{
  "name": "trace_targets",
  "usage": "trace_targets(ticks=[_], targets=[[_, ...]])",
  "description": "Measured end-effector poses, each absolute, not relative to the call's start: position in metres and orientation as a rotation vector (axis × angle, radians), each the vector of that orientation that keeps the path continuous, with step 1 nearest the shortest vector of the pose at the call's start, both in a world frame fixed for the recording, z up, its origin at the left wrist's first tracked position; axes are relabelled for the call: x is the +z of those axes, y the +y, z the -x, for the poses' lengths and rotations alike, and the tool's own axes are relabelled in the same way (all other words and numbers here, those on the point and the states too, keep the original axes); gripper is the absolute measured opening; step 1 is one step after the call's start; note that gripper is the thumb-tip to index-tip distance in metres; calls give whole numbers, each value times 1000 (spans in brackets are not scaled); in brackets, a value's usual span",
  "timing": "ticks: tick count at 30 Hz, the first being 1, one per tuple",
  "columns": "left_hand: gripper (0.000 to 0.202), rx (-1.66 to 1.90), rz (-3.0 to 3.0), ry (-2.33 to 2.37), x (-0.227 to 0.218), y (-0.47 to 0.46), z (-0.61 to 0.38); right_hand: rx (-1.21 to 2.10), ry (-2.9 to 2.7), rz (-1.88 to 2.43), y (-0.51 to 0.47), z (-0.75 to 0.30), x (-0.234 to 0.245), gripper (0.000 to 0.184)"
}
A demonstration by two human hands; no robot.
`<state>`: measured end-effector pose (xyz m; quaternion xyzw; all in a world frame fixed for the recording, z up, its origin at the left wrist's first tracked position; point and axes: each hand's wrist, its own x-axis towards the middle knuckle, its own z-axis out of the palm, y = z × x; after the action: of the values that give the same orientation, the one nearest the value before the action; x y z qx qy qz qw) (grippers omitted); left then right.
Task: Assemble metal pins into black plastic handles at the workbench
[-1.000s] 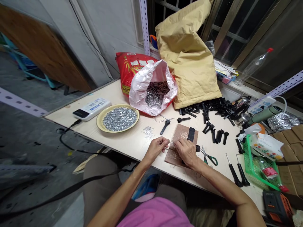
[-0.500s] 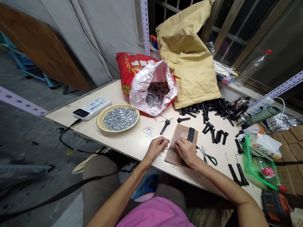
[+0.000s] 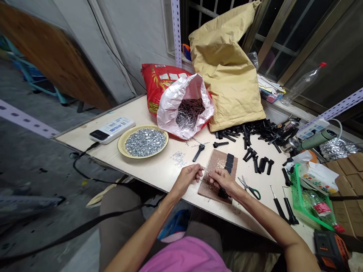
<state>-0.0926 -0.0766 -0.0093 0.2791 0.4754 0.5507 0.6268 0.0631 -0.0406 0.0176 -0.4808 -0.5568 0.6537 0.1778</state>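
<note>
My left hand [image 3: 187, 178] pinches a thin metal nail [image 3: 205, 171] over the near edge of a brown board [image 3: 214, 160]. My right hand [image 3: 224, 180] sits on the board, its fingertips pinched close to the nail's tip. Whether those fingers hold anything is hidden. Small silver washers [image 3: 219, 163] lie scattered on the board. A short row of black plastic blocks [image 3: 229, 162] stands along its right side, and another black piece [image 3: 223, 193] lies under my right wrist.
A plate of silver washers [image 3: 120, 145], a white sack of nails [image 3: 170, 109], black handles [image 3: 255, 130], green-handled scissors [image 3: 251, 190] and a green basket [image 3: 296, 196] stand on the pale table [image 3: 150, 170]. Its near edge runs just beyond my arms.
My right hand has drawn slightly back and left, showing more of the board's black blocks. The view has shifted a little. My left hand still pinches the nail.
</note>
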Motion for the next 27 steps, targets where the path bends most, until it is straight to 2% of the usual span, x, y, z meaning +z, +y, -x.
trace_targets(ticks=[3, 9, 16, 23, 27], targets=[[46, 1287, -488, 938, -6, -77, 93, 1823, -1580, 1349, -44, -61, 20, 46], [39, 1269, -457, 877, -4, -79, 95, 1704, -1685, 1335, -47, -61, 22, 45], [34, 1324, -649, 1149, -1, -83, 89, 1190, -1991, 1330, -52, -67, 29, 25], [24, 1352, -1030, 1401, -4, -85, 86, 1252, -2003, 1330, -55, -66, 31, 26], [20, 1439, -1301, 1527, -6, -87, 85, 886, -2206, 1326, -58, -69, 28, 20]])
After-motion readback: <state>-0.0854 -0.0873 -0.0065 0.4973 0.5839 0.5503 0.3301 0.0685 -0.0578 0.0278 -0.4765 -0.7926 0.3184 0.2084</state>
